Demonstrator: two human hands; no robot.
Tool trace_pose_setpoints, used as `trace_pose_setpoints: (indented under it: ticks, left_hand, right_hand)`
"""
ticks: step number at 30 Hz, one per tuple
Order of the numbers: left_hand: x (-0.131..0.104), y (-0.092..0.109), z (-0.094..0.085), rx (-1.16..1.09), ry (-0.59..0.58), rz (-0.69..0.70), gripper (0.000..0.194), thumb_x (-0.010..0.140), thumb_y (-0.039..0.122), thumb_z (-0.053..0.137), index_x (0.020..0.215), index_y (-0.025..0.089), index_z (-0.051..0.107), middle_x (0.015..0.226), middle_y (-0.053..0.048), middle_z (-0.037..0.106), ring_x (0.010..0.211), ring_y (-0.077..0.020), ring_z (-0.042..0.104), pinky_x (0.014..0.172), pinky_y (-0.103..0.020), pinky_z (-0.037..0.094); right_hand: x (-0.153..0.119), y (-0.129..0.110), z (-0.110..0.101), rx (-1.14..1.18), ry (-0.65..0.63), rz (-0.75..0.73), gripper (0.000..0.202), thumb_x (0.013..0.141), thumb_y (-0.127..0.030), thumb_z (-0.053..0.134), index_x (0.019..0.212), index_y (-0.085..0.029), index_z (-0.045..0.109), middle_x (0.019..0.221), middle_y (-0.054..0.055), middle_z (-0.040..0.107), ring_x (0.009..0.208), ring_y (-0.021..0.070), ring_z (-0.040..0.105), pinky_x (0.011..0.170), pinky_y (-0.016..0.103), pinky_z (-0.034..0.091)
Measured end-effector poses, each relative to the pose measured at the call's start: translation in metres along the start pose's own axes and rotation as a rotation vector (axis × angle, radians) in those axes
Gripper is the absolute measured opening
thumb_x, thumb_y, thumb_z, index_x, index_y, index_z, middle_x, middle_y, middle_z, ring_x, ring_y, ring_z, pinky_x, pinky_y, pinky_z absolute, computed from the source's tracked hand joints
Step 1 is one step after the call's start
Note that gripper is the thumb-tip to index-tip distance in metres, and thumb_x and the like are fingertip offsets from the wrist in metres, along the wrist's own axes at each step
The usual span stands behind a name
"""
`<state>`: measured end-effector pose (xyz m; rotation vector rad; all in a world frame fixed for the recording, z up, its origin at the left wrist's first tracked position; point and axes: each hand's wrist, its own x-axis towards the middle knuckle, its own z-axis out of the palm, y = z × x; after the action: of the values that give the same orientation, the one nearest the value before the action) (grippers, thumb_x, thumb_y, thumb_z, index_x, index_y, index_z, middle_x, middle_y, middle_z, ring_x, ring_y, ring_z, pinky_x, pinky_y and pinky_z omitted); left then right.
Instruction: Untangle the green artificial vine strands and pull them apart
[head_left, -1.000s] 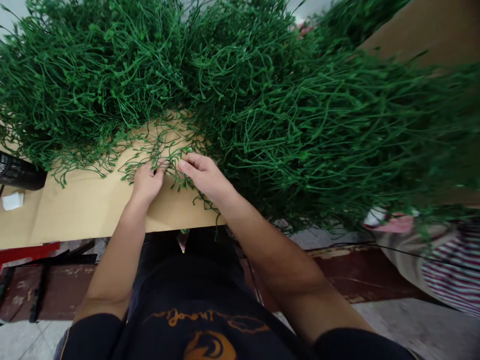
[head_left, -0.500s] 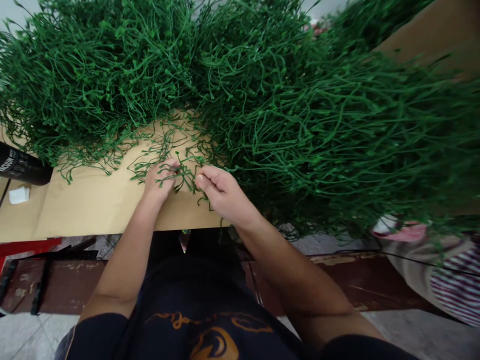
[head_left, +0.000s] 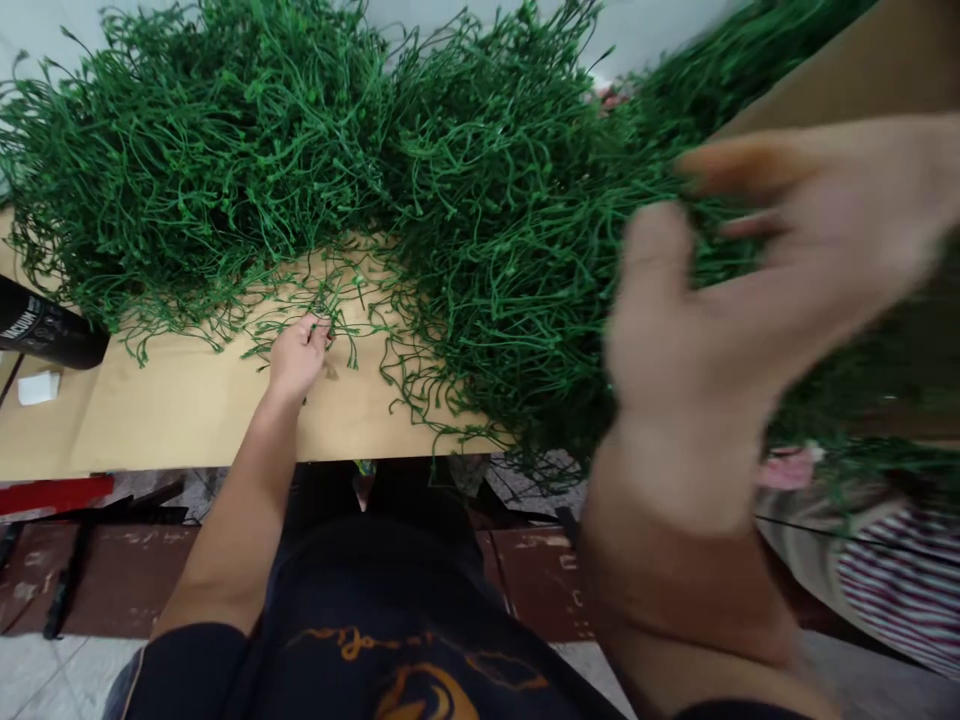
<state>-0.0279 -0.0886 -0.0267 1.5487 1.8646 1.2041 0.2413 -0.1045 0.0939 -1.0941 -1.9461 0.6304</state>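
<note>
Large heaps of thin green plastic-looking stems (head_left: 247, 140) lie across the back and right of the tan cardboard surface (head_left: 172, 410). My left hand (head_left: 298, 352) rests low over the cardboard at centre-left, its fingers pinched together among a few loose green stems (head_left: 352, 325); what exactly is between the fingertips is too small to tell. Raised close to the camera at the right, my right hand (head_left: 757, 270) is blurred, with thumb and fingers apart and nothing visible between them. It hides part of the right-hand heap (head_left: 517, 290).
A black bottle (head_left: 49, 325) lies at the left edge beside a small white paper (head_left: 39, 388). A brown cardboard flap (head_left: 840, 80) stands at the upper right. Below the front edge are a dark red bench (head_left: 135, 580) and striped cloth (head_left: 900, 585).
My right hand has left the stems beside my left hand and risen to the right, its fingers now apart. My left hand has shifted slightly left. More stems hang over the front edge at centre.
</note>
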Motion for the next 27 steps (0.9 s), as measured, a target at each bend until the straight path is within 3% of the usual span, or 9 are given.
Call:
trace_pose_setpoints:
  ticks: [6, 9, 11, 16, 19, 23, 27]
  left_hand:
    - [-0.002, 0.007, -0.001, -0.089, -0.072, 0.011, 0.015, 0.078, 0.023, 0.05, 0.067, 0.017, 0.059, 0.071, -0.002, 0.064, 0.07, -0.0138, 0.057, 0.073, -0.025, 0.044]
    - [-0.003, 0.008, -0.002, -0.143, -0.094, 0.006, 0.014, 0.079, 0.019, 0.048, 0.071, 0.017, 0.059, 0.069, -0.001, 0.062, 0.069, -0.0132, 0.055, 0.071, -0.025, 0.043]
    - [-0.002, 0.008, -0.001, -0.147, -0.081, -0.003, 0.013, 0.078, 0.018, 0.049, 0.071, 0.017, 0.059, 0.069, 0.0, 0.061, 0.069, -0.013, 0.055, 0.072, -0.025, 0.042]
    - [0.002, 0.01, 0.001, -0.139, -0.044, -0.049, 0.015, 0.077, 0.011, 0.049, 0.064, 0.017, 0.055, 0.068, 0.0, 0.059, 0.069, -0.0122, 0.054, 0.071, -0.024, 0.041]
    - [0.0, 0.014, -0.002, -0.205, -0.095, -0.024, 0.019, 0.079, 0.02, 0.05, 0.06, 0.018, 0.051, 0.06, 0.002, 0.051, 0.063, -0.0112, 0.049, 0.066, -0.023, 0.039]
    - [0.0, 0.016, -0.005, -0.357, -0.233, 0.045, 0.023, 0.079, 0.034, 0.053, 0.063, 0.018, 0.05, 0.056, 0.004, 0.043, 0.057, -0.0102, 0.042, 0.059, -0.022, 0.036]
    - [0.003, 0.016, -0.002, -0.382, -0.135, -0.039, 0.02, 0.075, 0.027, 0.057, 0.059, 0.018, 0.048, 0.053, 0.004, 0.04, 0.052, -0.0084, 0.037, 0.054, -0.022, 0.033]
  right_hand:
    - [0.017, 0.006, 0.104, 0.043, -0.17, 0.076, 0.024, 0.086, -0.039, 0.047, 0.08, -0.018, 0.057, 0.067, 0.002, 0.054, 0.067, 0.0136, 0.049, 0.062, 0.027, 0.035]
    - [0.026, 0.007, 0.137, -0.023, -0.306, 0.153, 0.018, 0.083, -0.032, 0.05, 0.075, -0.017, 0.054, 0.065, 0.002, 0.052, 0.06, 0.0124, 0.043, 0.059, 0.026, 0.031]
    - [0.028, 0.007, 0.143, -0.075, -0.325, 0.175, 0.014, 0.082, -0.026, 0.049, 0.073, -0.016, 0.052, 0.067, 0.002, 0.052, 0.061, 0.0126, 0.042, 0.06, 0.027, 0.03]
    - [0.024, 0.012, 0.135, -0.053, -0.2, 0.13, 0.019, 0.083, -0.02, 0.043, 0.065, -0.018, 0.048, 0.067, 0.002, 0.05, 0.066, 0.0135, 0.043, 0.064, 0.027, 0.03]
    - [0.022, 0.017, 0.132, -0.04, -0.155, 0.11, 0.015, 0.079, -0.021, 0.045, 0.064, -0.018, 0.048, 0.069, 0.003, 0.052, 0.068, 0.0142, 0.044, 0.065, 0.027, 0.03]
    - [0.018, 0.014, 0.133, -0.092, -0.216, 0.091, 0.015, 0.077, -0.017, 0.042, 0.062, -0.019, 0.043, 0.068, 0.003, 0.049, 0.068, 0.0149, 0.043, 0.064, 0.028, 0.029]
    - [0.012, 0.002, 0.132, -0.164, -0.266, 0.062, 0.02, 0.08, -0.019, 0.042, 0.06, -0.019, 0.038, 0.066, 0.004, 0.048, 0.068, 0.0157, 0.043, 0.064, 0.028, 0.028]
